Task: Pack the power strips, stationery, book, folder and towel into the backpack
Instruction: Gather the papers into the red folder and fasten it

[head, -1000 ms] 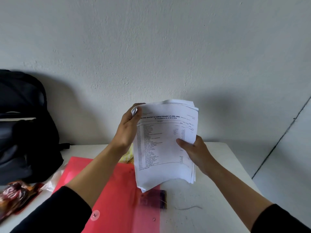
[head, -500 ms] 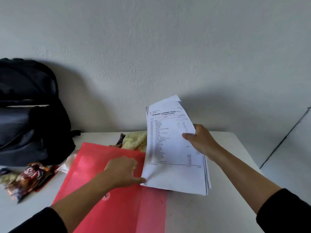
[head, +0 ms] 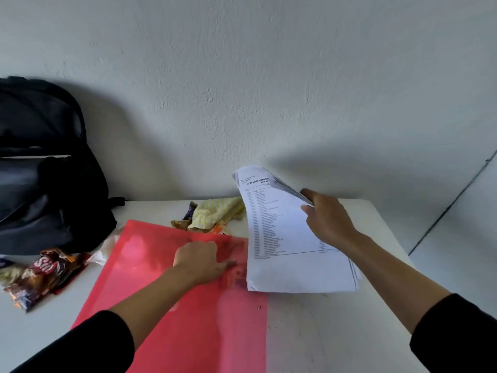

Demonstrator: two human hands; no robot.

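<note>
The sheaf of papers [head: 290, 251], raised by both hands a second before, had been lowered onto the table [head: 322, 332] at the edge of the red folder [head: 172, 278], so filing was judged imminent. It was pinched by the right hand [head: 329, 220] alone. The left hand [head: 199, 261] had been laid on the folder, fingers outstretched, perhaps slipped beneath its cover. The backpack [head: 45, 170] stood well apart.

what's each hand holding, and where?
Right hand grips the paper stack by its right edge, near the top. Left hand lies on the red folder by its right edge; a pinch cannot be told.
</note>
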